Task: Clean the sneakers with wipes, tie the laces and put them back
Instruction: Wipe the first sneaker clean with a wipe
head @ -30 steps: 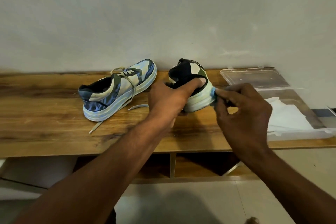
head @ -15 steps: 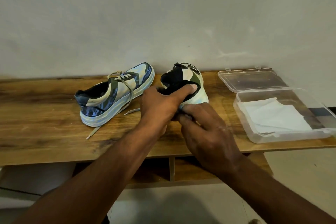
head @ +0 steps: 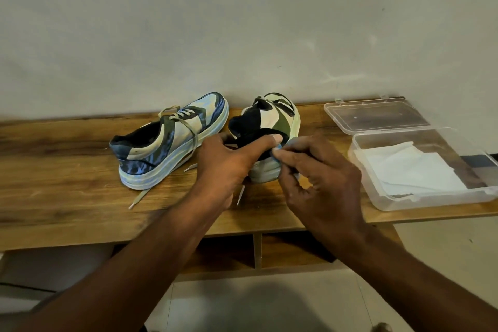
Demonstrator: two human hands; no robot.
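Two blue, white and olive sneakers stand on a wooden bench [head: 67, 197]. The left sneaker [head: 172, 140] lies untouched, its laces loose and trailing toward the bench's front. My left hand [head: 231, 167] grips the heel collar of the right sneaker [head: 272, 127], thumb across the black opening. At that sneaker's heel my right hand [head: 318, 178] pinches a small bluish wipe [head: 279, 149] against the sole's edge. Most of the wipe is hidden by my fingers.
A clear plastic box [head: 420, 197] with white wipes [head: 409, 170] inside sits at the bench's right end, its hinged lid [head: 377, 116] open toward the wall. A wall runs right behind the bench. Shelf compartments show below the top.
My right hand with the wipe went from the heel's right side across and below the heel, and now sits back up at the heel by my left thumb. The left hand kept its hold.
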